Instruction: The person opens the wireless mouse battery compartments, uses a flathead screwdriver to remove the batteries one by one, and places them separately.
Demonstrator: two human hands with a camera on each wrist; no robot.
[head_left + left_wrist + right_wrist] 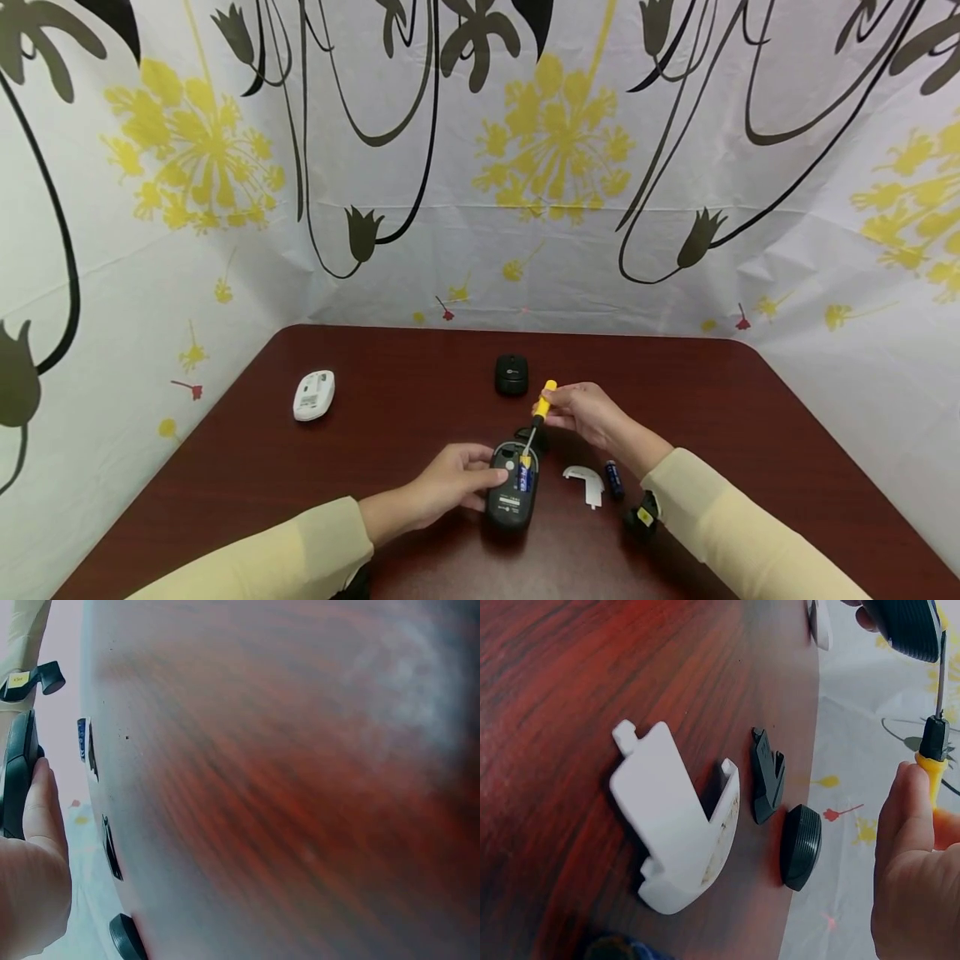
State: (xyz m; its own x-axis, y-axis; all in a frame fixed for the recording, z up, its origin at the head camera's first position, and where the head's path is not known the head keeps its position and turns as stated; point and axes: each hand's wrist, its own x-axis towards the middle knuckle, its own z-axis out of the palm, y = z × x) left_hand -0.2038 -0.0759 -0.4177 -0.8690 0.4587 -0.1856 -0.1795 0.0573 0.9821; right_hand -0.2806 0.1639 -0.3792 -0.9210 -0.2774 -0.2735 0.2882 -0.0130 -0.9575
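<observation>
My left hand [450, 483] holds a black computer mouse [510, 508] with its underside up, off the table. Its battery bay is uncovered, and a blue-and-yellow battery [523, 477] lies inside. My right hand [588, 412] pinches the yellow handle of a screwdriver [542, 407]. The shaft slants down to the bay, its tip at the upper end of the battery; whether it touches is too small to tell. In the right wrist view, the screwdriver's black collar [934, 739] and shaft show beside the mouse [909, 628]. The left wrist view shows the mouse [16, 780] edge-on against my fingers.
A white battery cover [592, 483] and a loose blue battery [614, 480] lie right of the held mouse. A black cover piece [767, 780] lies beyond the white one. Farther back are another black mouse [512, 375] and an overturned white mouse [313, 395].
</observation>
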